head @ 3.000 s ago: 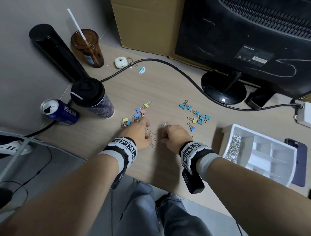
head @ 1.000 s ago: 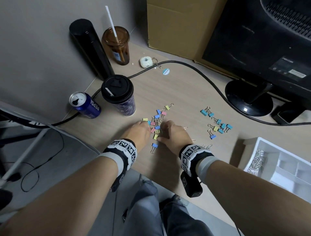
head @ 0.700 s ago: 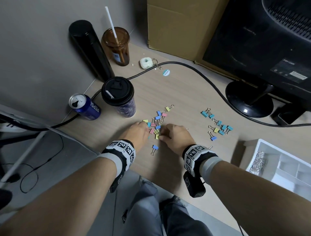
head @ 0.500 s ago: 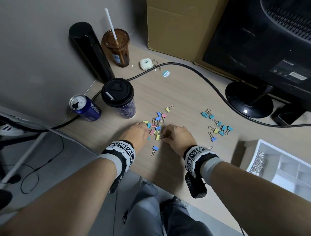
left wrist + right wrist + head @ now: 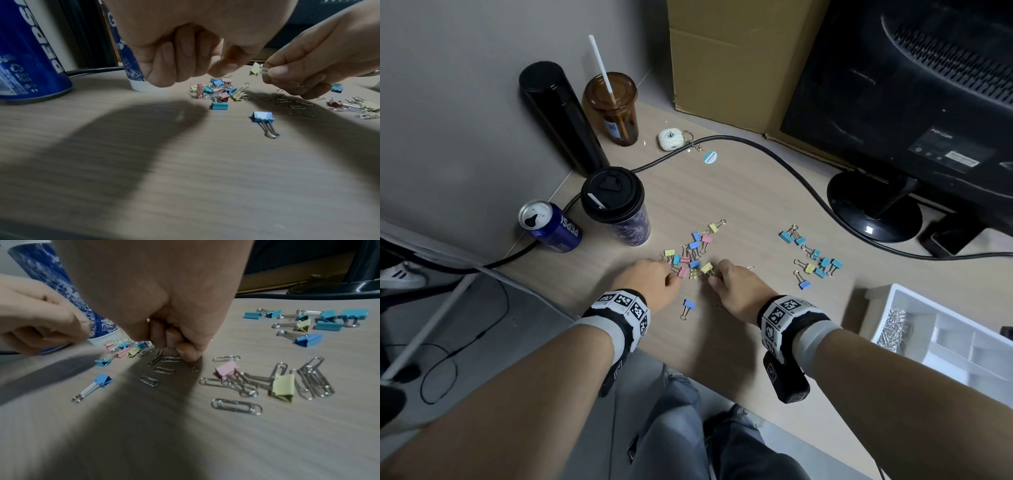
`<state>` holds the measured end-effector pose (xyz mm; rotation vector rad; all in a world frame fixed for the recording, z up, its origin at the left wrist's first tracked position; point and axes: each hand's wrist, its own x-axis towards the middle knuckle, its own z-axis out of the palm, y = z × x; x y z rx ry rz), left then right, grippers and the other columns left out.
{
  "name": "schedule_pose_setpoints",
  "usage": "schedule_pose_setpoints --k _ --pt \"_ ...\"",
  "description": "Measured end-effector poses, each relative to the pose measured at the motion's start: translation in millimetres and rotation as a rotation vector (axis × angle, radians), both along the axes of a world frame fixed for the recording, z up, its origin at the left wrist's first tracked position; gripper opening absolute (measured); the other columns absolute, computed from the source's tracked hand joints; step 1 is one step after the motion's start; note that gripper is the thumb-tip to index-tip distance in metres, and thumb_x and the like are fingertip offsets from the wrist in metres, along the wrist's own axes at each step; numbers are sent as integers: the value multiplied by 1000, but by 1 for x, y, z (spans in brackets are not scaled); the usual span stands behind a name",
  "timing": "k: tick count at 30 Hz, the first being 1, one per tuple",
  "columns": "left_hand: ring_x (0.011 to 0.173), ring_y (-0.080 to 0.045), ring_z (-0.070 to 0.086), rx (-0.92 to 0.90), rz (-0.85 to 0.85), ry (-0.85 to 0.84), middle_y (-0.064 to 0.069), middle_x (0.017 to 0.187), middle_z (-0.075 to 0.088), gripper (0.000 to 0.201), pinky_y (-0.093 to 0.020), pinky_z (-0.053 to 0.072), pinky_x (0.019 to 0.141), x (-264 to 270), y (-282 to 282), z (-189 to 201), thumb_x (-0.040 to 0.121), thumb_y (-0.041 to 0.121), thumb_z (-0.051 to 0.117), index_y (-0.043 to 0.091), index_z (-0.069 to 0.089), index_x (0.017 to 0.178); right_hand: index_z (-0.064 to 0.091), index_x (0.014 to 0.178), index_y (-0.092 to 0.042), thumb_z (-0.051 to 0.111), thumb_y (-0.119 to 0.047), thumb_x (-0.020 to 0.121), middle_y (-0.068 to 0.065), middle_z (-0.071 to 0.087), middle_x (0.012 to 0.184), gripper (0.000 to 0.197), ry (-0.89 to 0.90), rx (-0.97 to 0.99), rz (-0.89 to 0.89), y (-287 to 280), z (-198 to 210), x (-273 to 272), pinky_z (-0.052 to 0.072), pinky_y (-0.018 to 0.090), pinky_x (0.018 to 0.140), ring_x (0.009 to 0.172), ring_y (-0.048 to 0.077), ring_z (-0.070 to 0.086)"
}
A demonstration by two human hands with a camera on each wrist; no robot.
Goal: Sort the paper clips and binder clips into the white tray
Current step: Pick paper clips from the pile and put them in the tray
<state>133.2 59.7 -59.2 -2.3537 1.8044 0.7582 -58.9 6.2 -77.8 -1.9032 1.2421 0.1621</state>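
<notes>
The step in hand is judged to be the gathering of binder clips from the mixed heap [image 5: 690, 257] at the centre of the head view. A yellow binder clip [image 5: 256, 71] is pinched by its wire handles between thumb and forefinger of the right hand [image 5: 736, 291], right of centre in the left wrist view; a few paper clips also appear to be tucked under its curled lower fingers. The fingers of the left hand [image 5: 650, 284] are curled tight; whether anything is held inside cannot be told.

The white tray [image 5: 914, 298] sits at the right edge of the head view, well apart from the hands, with a heap of paper clips [image 5: 893, 325] already in one compartment. Next, a carry across to an unfilled compartment is probably called for, with the kinds kept apart.

The binder clips are small folded metal wedges, painted matt pastel blue, pink and yellow, with springy looped wire handles that tangle readily. Loose paper clips [image 5: 236, 406] are thin, shiny bent wire, lying flat on the wood-grain counter [image 5: 739, 192]. A second group of binder clips [image 5: 811, 257], mostly blue, lies at centre right.
</notes>
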Motion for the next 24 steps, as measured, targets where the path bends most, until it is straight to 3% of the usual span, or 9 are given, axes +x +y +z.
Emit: schedule_pose_setpoints --k 3,5,7,10,12,17,20,22,24 --pt "66 -28 55 -1 -7 6 -5 71 56 31 -29 39 53 -3 2 -4 86 32 49 15 41 62 45 109 -16 37 -31 106 3 54 88 17 -3 34 3 1 2 1 32 28 73 83 25 49" --pt "74 -26 58 -17 -2 39 -2 83 58 22 -31 48 60 -4 3 -6 85 32 52 17 50 69 40 100 -18 35 -32 107 5 54 90 16 -3 45 12 2 3 3 32 28 74 83 25 48" --pt "90 -21 61 -43 4 121 4 102 59 12 -33 53 76 -4 3 -8 84 32 58 23 62 90 40 96 -17 34 -33 107 6 55 91 20 2 46 42 3 2 4 33 28 75 85 25 48" --pt "112 -14 57 -74 -94 225 6 126 52 47 -34 49 96 -5 -1 -12 84 31 68 25 56 128 44 94 -17 35 -32 107 5 55 89 22 -11 39 99 4 -1 3 33 28 74 84 25 49" --pt "114 -14 54 -66 -166 255 5 128 50 62 -35 47 99 -8 -6 -10 84 30 73 24 47 140 45 92 -17 36 -30 108 3 55 86 22 -48 45 117 5 2 2 32 27 74 83 25 50" --pt "97 -14 54 -85 -253 296 12 103 42 41 -22 42 86 -13 -12 -7 89 22 71 21 62 128 58 115 -11 35 -31 108 10 66 110 31 -101 68 197 6 4 0 37 25 88 106 28 59" --pt "90 -16 53 -117 -210 233 9 98 46 27 -23 39 77 -8 -10 -8 91 25 69 17 68 116 58 130 -18 35 -37 108 -1 65 112 37 -152 85 183 8 4 -3 36 23 92 106 17 55" --pt "95 -20 59 -119 -181 179 5 104 54 27 -26 44 79 -3 -7 -10 90 32 69 21 69 115 61 121 -19 35 -36 108 -16 58 95 33 -165 88 129 7 4 -7 33 21 87 95 12 49" --pt "104 -22 61 -92 -157 130 2 116 58 26 -29 47 86 2 -4 -12 90 33 69 24 70 114 56 95 -24 35 -34 108 -15 51 79 27 -123 54 89 3 2 -12 34 25 81 86 17 48"
